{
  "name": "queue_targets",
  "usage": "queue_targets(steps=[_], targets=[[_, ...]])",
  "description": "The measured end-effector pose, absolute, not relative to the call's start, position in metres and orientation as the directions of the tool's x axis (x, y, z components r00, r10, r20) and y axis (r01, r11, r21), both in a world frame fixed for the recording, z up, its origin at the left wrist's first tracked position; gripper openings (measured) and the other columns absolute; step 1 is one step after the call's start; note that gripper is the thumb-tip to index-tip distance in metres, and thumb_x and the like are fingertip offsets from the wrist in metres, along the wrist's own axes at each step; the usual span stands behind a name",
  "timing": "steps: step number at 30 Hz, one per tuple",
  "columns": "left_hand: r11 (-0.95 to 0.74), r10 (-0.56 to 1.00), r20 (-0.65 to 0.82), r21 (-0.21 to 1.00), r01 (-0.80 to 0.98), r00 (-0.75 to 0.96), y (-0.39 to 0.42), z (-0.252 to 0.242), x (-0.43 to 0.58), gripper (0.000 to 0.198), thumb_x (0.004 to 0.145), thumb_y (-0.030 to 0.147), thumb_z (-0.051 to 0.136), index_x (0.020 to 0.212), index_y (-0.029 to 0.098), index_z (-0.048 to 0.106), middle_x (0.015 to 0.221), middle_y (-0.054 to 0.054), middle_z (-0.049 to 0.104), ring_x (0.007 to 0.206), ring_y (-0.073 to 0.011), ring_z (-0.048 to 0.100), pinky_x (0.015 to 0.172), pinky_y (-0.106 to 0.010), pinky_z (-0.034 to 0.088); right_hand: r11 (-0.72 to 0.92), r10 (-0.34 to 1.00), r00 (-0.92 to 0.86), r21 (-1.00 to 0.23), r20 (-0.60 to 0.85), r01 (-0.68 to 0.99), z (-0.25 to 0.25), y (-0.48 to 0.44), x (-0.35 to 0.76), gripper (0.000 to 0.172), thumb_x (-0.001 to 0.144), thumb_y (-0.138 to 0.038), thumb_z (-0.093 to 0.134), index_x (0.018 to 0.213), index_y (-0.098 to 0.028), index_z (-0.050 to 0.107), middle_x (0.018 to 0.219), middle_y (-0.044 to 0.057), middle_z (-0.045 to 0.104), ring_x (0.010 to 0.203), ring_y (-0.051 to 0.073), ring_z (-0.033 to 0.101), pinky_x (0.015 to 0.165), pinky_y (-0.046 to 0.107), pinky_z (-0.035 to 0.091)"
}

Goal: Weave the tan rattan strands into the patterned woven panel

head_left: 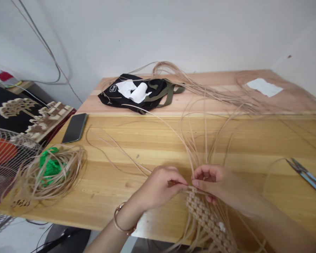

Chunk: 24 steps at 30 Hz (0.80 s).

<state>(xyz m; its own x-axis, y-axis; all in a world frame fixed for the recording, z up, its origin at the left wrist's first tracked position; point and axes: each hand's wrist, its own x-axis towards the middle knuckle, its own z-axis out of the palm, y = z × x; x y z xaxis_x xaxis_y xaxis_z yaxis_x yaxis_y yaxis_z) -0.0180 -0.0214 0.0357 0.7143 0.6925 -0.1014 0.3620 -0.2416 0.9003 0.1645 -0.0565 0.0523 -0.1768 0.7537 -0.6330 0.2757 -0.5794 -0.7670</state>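
A woven strip of tan cane strands slants down toward the table's front edge, with many loose strand ends fanning out around it. At its upper end my left hand, with a bracelet on the wrist, pinches a thin cane strand between thumb and forefinger. Close beside it, my right hand is closed in a pinch on an upright strand at the same end. Long loose strands rise from the weave toward the back of the table. A small white bit sits on the weave.
A coil of cane with a green tie lies at left, near a phone. Behind are a black bag with white tissue, a bundle of strands and a white paper. Blue-handled snips lie at right.
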Motion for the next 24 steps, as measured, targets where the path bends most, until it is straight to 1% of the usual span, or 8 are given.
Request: queue_targets(steps=[4, 8, 13, 16, 18, 20, 22, 24], targets=[[-0.263, 0.674, -0.080, 0.903, 0.339, 0.735, -0.022, 0.038, -0.017, 0.015, 0.078, 0.021, 0.053, 0.077, 0.015, 0.067, 0.067, 0.000, 0.057, 0.062, -0.0068, 0.051, 0.061, -0.018, 0.037, -0.589, 0.759, -0.146, -0.765, -0.634, 0.259, 0.049, -0.057, 0.161, 0.016, 0.068, -0.029, 0.061, 0.068, -0.016, 0.052, 0.047, -0.006, 0.049, 0.038, 0.005, 0.049, 0.036, 0.014, 0.038], [-0.238, 0.680, -0.074, 0.919, 0.315, 0.730, -0.023, 0.038, -0.015, 0.015, 0.077, 0.021, 0.054, 0.077, 0.015, 0.067, 0.067, -0.001, 0.057, 0.064, -0.0075, 0.051, 0.061, -0.018, 0.038, -0.603, 0.756, -0.149, -0.766, -0.638, 0.223, 0.047, -0.057, 0.159, 0.015, 0.067, -0.028, 0.061, 0.067, -0.017, 0.051, 0.047, -0.006, 0.050, 0.039, 0.006, 0.052, 0.037, 0.015, 0.040], [-0.160, 0.690, -0.090, 0.949, 0.273, 0.718, -0.023, 0.035, -0.012, 0.014, 0.075, 0.018, 0.055, 0.075, 0.013, 0.068, 0.066, -0.002, 0.058, 0.062, -0.0077, 0.051, 0.060, -0.018, 0.039, -0.599, 0.757, -0.167, -0.773, -0.632, 0.212, 0.045, -0.057, 0.158, 0.016, 0.067, -0.029, 0.060, 0.066, -0.017, 0.050, 0.045, -0.006, 0.051, 0.038, 0.006, 0.051, 0.037, 0.016, 0.041], [-0.091, 0.704, -0.100, 0.969, 0.228, 0.703, -0.025, 0.032, -0.009, 0.014, 0.073, 0.020, 0.058, 0.074, 0.011, 0.069, 0.062, -0.002, 0.057, 0.059, -0.0075, 0.050, 0.057, -0.018, 0.039, -0.596, 0.756, -0.174, -0.774, -0.631, 0.215, 0.041, -0.058, 0.159, 0.020, 0.066, -0.033, 0.062, 0.065, -0.017, 0.049, 0.048, -0.006, 0.050, 0.037, 0.006, 0.051, 0.036, 0.015, 0.040], [-0.013, 0.727, -0.119, 0.982, 0.187, 0.677, -0.026, 0.029, -0.006, 0.016, 0.069, 0.024, 0.062, 0.073, 0.010, 0.069, 0.061, -0.002, 0.057, 0.057, -0.0077, 0.050, 0.055, -0.019, 0.039, -0.598, 0.755, -0.175, -0.773, -0.632, 0.212, 0.038, -0.057, 0.160, 0.025, 0.062, -0.037, 0.064, 0.065, -0.018, 0.049, 0.049, -0.007, 0.049, 0.036, 0.006, 0.050, 0.034, 0.015, 0.038], [0.144, 0.743, -0.194, 0.981, 0.130, 0.640, -0.026, 0.024, -0.004, 0.022, 0.065, 0.029, 0.066, 0.072, 0.009, 0.069, 0.060, -0.003, 0.059, 0.055, -0.0079, 0.050, 0.055, -0.020, 0.041, -0.590, 0.762, -0.159, -0.773, -0.628, 0.232, 0.036, -0.056, 0.161, 0.027, 0.060, -0.040, 0.065, 0.065, -0.018, 0.050, 0.046, -0.006, 0.049, 0.037, 0.007, 0.050, 0.034, 0.016, 0.038], [0.335, 0.727, -0.304, 0.940, 0.068, 0.615, -0.026, 0.020, -0.001, 0.027, 0.059, 0.033, 0.069, 0.072, 0.010, 0.069, 0.059, -0.003, 0.060, 0.053, -0.0077, 0.051, 0.055, -0.021, 0.043, -0.565, 0.778, -0.143, -0.781, -0.611, 0.267, 0.035, -0.056, 0.161, 0.026, 0.061, -0.042, 0.063, 0.065, -0.018, 0.053, 0.042, -0.006, 0.048, 0.038, 0.008, 0.050, 0.036, 0.017, 0.040], [0.476, 0.695, -0.392, 0.879, 0.024, 0.602, -0.025, 0.017, 0.001, 0.029, 0.054, 0.034, 0.072, 0.070, 0.011, 0.070, 0.058, -0.002, 0.062, 0.052, -0.0073, 0.052, 0.057, -0.021, 0.045, -0.537, 0.800, -0.130, -0.796, -0.586, 0.281, 0.036, -0.055, 0.161, 0.025, 0.063, -0.042, 0.062, 0.066, -0.018, 0.054, 0.041, -0.005, 0.050, 0.039, 0.009, 0.050, 0.038, 0.017, 0.040]])
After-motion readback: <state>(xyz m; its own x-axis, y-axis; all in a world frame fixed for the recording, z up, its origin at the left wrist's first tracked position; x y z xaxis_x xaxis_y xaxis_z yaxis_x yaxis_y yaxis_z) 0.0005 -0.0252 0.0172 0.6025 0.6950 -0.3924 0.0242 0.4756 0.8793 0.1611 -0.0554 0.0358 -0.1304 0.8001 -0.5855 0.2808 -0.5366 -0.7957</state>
